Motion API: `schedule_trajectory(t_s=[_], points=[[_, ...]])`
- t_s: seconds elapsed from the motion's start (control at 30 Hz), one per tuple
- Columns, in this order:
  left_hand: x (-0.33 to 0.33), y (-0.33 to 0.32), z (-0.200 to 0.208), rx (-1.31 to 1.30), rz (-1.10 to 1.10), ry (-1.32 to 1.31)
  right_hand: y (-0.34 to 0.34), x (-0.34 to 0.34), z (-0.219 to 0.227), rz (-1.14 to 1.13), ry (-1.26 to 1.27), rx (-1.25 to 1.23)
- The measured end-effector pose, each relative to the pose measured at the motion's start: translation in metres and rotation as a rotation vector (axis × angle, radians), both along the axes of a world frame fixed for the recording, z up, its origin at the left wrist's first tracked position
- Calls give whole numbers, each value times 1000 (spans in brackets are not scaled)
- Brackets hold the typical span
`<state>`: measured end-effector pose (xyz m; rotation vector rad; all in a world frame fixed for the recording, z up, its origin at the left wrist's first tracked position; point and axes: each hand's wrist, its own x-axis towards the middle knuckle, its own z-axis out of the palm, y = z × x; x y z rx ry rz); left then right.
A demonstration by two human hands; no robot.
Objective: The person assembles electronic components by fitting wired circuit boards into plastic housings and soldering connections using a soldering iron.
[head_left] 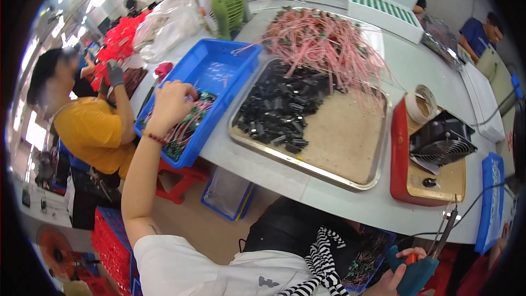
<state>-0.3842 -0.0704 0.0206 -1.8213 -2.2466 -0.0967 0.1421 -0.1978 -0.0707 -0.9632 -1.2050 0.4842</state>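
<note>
head view: the left hand (pixel 171 103) reaches into the blue bin (pixel 230 63) on the surface (pixel 416 66), fingers curled around wired green boards (pixel 189 126). the right hand (pixel 397 274) grips teal-handled pliers (pixel 433 249) near the lap.

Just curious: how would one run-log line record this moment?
left hand: reaching into blue bin of wired circuit boards | right hand: gripping teal-handled pliers

A white box with a lid and green and white stripes inside (pixel 386 1) stands at one o'clock. Soft clear plastic bags (pixel 167 24) lie at eleven o'clock.
</note>
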Motion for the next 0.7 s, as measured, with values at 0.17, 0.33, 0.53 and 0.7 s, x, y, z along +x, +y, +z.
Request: schedule_trajectory(t_s=[0.17,0.33,0.53,0.7], points=[[63,22,20,233,-283,-130,-2,11,-5,-83,41,-75],[177,82,11,39,-766,-307,-5,24,-9,-82,69,-87],[216,174,-34,12,-841,-55,-16,31,-17,-147,122,-102],[223,206,-38,-57,-807,-137,-21,41,-25,-210,100,-156]])
